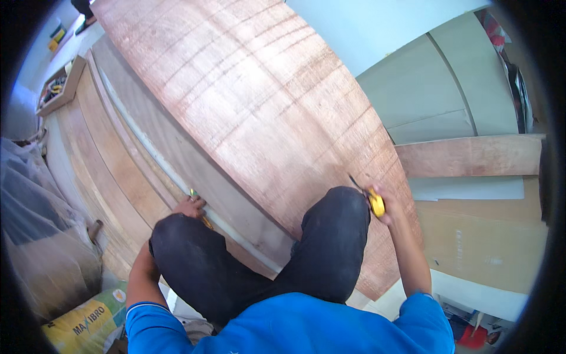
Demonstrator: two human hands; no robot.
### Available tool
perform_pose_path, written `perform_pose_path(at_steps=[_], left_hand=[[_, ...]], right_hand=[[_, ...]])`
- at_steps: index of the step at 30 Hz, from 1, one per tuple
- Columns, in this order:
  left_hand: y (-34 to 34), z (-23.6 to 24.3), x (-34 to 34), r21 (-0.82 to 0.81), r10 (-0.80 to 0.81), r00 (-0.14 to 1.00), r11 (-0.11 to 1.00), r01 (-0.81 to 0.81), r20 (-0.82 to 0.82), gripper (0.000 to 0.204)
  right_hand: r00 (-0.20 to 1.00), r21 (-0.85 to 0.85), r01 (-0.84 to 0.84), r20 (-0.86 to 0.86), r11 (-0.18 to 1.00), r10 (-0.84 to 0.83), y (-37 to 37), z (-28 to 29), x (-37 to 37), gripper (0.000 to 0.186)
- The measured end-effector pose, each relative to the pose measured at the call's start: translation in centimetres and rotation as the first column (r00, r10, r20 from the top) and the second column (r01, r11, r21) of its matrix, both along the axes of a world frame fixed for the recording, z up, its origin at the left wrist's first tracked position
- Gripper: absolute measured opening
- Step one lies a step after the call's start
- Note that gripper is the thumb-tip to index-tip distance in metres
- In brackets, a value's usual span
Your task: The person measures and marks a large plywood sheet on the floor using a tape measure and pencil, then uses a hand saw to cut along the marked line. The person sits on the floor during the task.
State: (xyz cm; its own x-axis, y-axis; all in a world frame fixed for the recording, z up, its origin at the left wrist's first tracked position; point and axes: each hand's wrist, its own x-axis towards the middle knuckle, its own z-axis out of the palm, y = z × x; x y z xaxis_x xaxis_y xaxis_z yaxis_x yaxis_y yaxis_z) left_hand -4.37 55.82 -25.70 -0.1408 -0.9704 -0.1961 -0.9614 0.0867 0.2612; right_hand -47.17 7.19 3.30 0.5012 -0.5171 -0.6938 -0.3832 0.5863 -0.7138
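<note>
My right hand is closed round a yellow hand tool. A narrow dark tip sticks out of it toward the upper left; its exact kind is unclear. It is beside my right knee, over a large reddish plywood sheet crossed by several dark lines. My left hand is low beside my left knee, fingers bent round a slim thing with a green end, near the edge of the boards. A yellow-orange bit shows below the fingers; whether it belongs to the same thing I cannot tell.
Long wooden boards lie at the left, with a wooden box of tools at their far end. Plastic sheeting and a yellow-green sack are nearer. At the right are a narrow plank and cardboard.
</note>
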Motion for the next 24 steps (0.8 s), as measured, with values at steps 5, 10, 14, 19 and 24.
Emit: perform_pose_path(at_steps=[5,10,14,19,24], left_hand=[[0.7,1.1,0.6,-0.031,-0.063,0.998,0.998,0.063,-0.004,0.02],[-3.0,8.5,0.6,0.271,0.064,0.995,0.962,-0.041,-0.079,0.029],[-4.2,18.3,1.6,0.468,0.379,0.919,0.835,-0.289,-0.108,0.045],[-3.0,26.4,3.8,0.364,0.72,0.672,0.681,-0.636,-0.173,0.05],[-6.0,34.9,-5.7,0.367,0.934,0.166,0.282,-0.887,-0.317,0.046]], right_hand=[[0.996,0.246,-0.083,-0.015,0.966,0.09,3.7,0.7,-8.1,0.041],[0.953,0.428,-0.041,-0.254,0.903,0.164,13.0,0.2,-17.4,0.037],[0.878,0.457,-0.13,-0.36,0.88,0.317,19.1,5.9,-25.1,0.036],[0.837,0.677,-0.135,-0.313,0.723,0.449,20.4,21.1,-25.7,0.042],[0.885,0.739,-0.235,-0.106,0.631,0.454,17.7,32.0,-32.3,0.046]])
